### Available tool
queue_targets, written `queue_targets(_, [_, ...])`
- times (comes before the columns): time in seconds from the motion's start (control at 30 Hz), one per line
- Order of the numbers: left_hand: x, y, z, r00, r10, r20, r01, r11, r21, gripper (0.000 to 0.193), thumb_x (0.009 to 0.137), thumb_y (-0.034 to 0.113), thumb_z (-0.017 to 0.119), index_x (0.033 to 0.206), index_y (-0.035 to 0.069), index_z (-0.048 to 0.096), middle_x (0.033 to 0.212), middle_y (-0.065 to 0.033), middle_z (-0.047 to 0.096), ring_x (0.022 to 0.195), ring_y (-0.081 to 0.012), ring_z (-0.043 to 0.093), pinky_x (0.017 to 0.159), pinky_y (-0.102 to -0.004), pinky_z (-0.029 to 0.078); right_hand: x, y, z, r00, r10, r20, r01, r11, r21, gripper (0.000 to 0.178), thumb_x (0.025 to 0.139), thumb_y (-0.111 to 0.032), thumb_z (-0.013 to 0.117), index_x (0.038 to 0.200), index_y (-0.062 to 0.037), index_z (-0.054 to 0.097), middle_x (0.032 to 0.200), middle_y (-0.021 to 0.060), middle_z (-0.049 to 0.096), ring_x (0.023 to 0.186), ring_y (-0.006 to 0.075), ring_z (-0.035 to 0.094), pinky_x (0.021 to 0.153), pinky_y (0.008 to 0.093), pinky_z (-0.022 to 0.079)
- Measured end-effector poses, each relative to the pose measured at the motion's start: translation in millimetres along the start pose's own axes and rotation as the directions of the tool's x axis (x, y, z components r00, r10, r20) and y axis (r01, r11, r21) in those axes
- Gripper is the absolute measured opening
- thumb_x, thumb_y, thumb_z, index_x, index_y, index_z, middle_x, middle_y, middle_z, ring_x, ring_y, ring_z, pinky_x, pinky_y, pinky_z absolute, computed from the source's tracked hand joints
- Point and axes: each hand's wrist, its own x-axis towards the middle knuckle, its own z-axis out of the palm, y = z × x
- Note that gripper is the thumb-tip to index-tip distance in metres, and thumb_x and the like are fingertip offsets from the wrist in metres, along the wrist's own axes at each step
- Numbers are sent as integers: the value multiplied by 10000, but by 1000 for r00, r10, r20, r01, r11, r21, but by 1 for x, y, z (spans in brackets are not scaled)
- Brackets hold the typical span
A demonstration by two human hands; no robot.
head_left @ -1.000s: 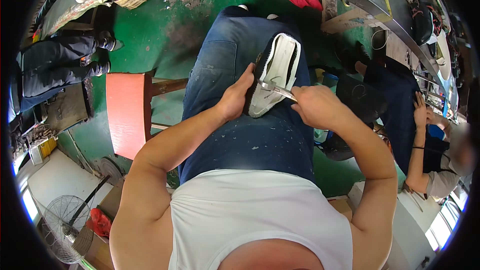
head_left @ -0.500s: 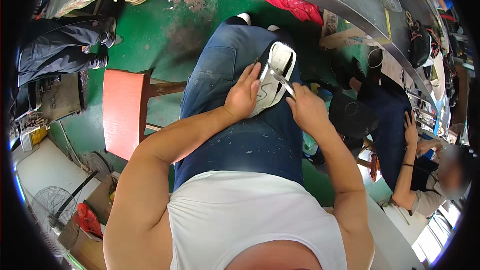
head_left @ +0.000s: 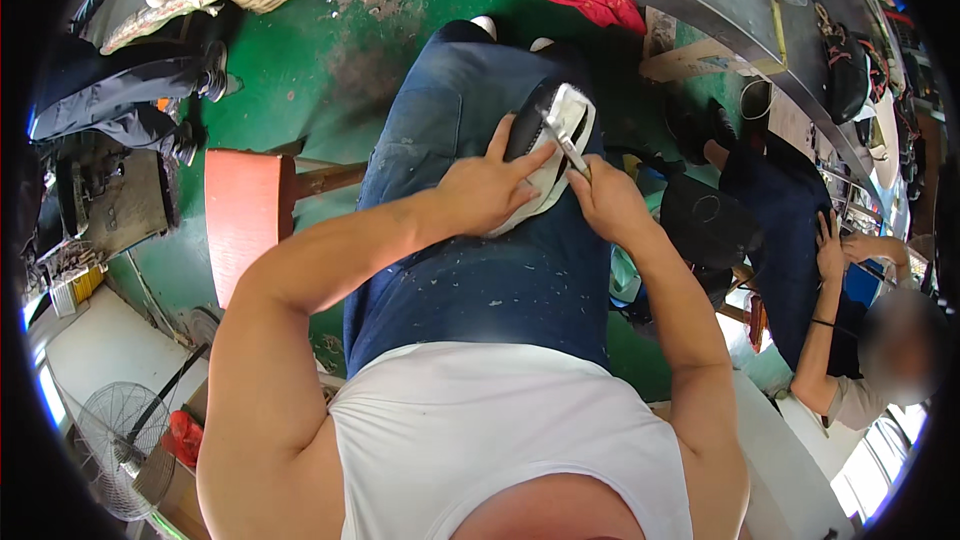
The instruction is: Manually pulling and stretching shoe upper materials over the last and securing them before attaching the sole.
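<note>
1. Shoe (head_left: pixel 547 180), on the blue trousers (head_left: pixel 480 280), pale side up; shifting beneath could slide it.
2. Left hand (head_left: pixel 485 190) lies on its left side, fingers spread; they could be struck if the metal tool (head_left: pixel 570 147) slips.
3. Right hand (head_left: pixel 615 202) grasps the tool's near end; loosening could misdirect it.

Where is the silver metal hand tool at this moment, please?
In the head view, the silver metal hand tool is right of centre, in the person's right hand, its blurred tip over the white-and-black shoe on the dark-blue trousers.
</note>
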Motion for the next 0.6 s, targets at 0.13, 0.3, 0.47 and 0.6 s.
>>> queue_targets(0.13, [-31, -28, 46, 935, -24, -354, -130, 906, -404, 1078, 808, 206, 786, 1609, 133, 69, 1560, -361, 210, 1286, -521, 478, 1090, -463, 432, -28, 4, 0, 994, 84, 77, -108, 901, 420, 320, 991, -316, 570, 1031, 1, 584, 778, 168, 670, 751, 332, 674, 722, 405, 518])
queue_targets(0.3, [-64, -11, -38, 926, 120, -358, -150, 987, -57, 889, 750, 89, 783, 1512, 14, 332, 1440, -315, 450, 1288, -462, 501, 1094, -448, 416, -73, 36, 57, 971, 235, -29, -96, 503, 859, 443, 997, -139, 577, 1372, 52, 439, 1126, 69, 579, 986, 144, 591, 888, 295, 473])
queue_targets(0.47, [-64, 15, -137, 704, 467, -534, -628, 761, -163, 894, 662, -69, 807, 1457, 54, 418, 1133, -159, 713, 1035, -290, 701, 877, -355, 535, -75, 34, 65, 953, 268, -139, -15, 503, 864, 383, 1013, -110, 538, 1347, 61, 458, 1104, 69, 592, 956, 147, 597, 887, 296, 478])
queue_targets(0.6, [33, 19, -113, 839, 51, -542, -258, 913, -315, 610, 897, 313, 751, 1360, -8, 519, 1186, -125, 705, 1053, -224, 682, 883, -371, 539, -71, 27, 40, 972, 230, -47, -107, 610, 785, 350, 1015, -118, 536, 1316, 54, 492, 1065, 64, 613, 908, 142, 610, 862, 293, 489])
